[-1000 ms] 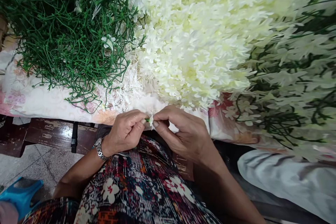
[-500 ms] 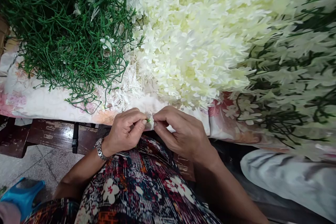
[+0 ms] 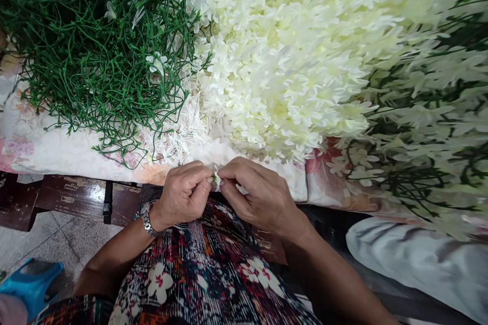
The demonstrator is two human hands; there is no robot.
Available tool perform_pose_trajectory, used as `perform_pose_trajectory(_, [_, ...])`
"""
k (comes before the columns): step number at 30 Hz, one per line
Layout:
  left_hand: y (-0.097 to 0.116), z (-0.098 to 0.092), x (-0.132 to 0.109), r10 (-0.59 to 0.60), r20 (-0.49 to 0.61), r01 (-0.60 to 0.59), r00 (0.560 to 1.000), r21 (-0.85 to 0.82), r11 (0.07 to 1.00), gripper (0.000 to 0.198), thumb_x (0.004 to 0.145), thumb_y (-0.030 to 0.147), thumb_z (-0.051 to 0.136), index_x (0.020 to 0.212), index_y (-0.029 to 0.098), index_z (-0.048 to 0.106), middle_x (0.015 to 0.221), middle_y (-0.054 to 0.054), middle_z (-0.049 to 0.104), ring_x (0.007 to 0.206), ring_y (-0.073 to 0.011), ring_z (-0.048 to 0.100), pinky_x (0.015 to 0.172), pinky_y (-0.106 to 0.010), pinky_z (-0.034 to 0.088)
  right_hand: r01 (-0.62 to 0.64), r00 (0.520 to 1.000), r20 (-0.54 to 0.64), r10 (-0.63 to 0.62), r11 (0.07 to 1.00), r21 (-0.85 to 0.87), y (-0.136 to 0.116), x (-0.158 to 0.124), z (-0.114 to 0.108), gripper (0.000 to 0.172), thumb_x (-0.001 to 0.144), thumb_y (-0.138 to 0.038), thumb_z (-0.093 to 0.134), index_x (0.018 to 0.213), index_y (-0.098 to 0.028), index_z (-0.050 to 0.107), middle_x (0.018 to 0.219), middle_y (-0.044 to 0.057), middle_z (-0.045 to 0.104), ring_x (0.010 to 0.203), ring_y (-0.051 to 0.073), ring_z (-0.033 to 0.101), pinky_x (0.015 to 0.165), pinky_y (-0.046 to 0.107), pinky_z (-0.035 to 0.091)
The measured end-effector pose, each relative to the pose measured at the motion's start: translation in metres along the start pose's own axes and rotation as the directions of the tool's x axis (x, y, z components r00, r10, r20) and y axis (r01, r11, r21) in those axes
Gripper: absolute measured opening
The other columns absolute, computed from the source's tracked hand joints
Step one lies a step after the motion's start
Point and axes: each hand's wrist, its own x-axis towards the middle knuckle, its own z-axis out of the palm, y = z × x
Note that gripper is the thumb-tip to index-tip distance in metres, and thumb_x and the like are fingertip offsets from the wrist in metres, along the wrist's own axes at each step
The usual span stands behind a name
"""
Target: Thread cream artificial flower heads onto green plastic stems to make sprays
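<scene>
Near the table's front edge, my left hand [image 3: 186, 192] is closed in a pinch on a green plastic stem, of which only a small tip shows. Facing it, my right hand [image 3: 259, 194] pinches a small white flower piece [image 3: 217, 181] against that tip; most of it is hidden by the fingers. Just beyond my hands lies a heap of thin white filaments [image 3: 177, 134]. A big tangle of green plastic stems [image 3: 102, 66] is at the left, with a few white blossoms on it. White and pale yellow artificial petals [image 3: 285, 76] are piled in the middle.
White flowers on green stems [image 3: 430, 132] lie at the right. A floral cloth [image 3: 76, 150] covers the table. Below it are a dark wooden bench [image 3: 72, 195] with a black buckle strap, a blue plastic stool [image 3: 34, 289] and a pale cloth-like bulge [image 3: 415, 259].
My right hand has moved slightly left, closing the small gap to my left hand, so the white piece now meets the green tip. The view has shifted slightly.
</scene>
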Motion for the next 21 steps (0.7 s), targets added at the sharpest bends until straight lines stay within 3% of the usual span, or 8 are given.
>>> perform_pose_trajectory(9, [0.001,-0.003,0.000,-0.062,0.054,0.063,0.997,-0.022,0.998,0.015,0.078,0.014,0.041,0.066,0.014,0.050,0.056,0.002,0.039,0.053,-0.0080,0.037,0.051,-0.022,0.031,-0.001,1.000,0.009,0.001,1.000,-0.026,0.000,-0.003,0.001,0.010,0.076,-0.007,0.043,0.079,-0.014,0.049,0.066,0.003,0.053,0.065,0.011,0.049,0.059,0.024,0.044])
perform_pose_trajectory(14, [0.002,-0.008,-0.001,-0.126,0.055,0.135,0.990,-0.207,0.969,0.015,0.080,0.019,0.044,0.072,0.014,0.054,0.060,0.001,0.046,0.055,-0.0077,0.042,0.054,-0.021,0.035,-0.007,1.000,0.001,0.007,0.998,0.068,-0.004,-0.002,-0.011,0.013,0.076,-0.010,0.048,0.087,-0.015,0.050,0.073,0.003,0.056,0.069,0.010,0.051,0.062,0.023,0.045])
perform_pose_trajectory(18, [0.000,-0.013,-0.002,-0.216,0.094,0.235,0.972,-0.331,0.914,0.018,0.080,0.027,0.046,0.071,0.013,0.055,0.060,0.001,0.046,0.055,-0.0080,0.042,0.052,-0.021,0.035,0.054,0.997,-0.048,-0.055,0.998,-0.022,-0.008,0.001,-0.016,0.014,0.075,-0.012,0.049,0.088,-0.015,0.051,0.075,0.005,0.058,0.072,0.012,0.052,0.063,0.025,0.045])
perform_pose_trajectory(21, [0.001,-0.015,-0.001,-0.221,0.111,0.246,0.969,-0.358,0.901,0.019,0.080,0.028,0.047,0.068,0.013,0.054,0.058,0.002,0.044,0.053,-0.0072,0.040,0.051,-0.020,0.034,0.108,0.994,-0.022,-0.110,0.991,-0.075,-0.010,0.003,-0.017,0.013,0.076,-0.012,0.047,0.087,-0.015,0.052,0.074,0.005,0.057,0.071,0.012,0.052,0.063,0.025,0.045])
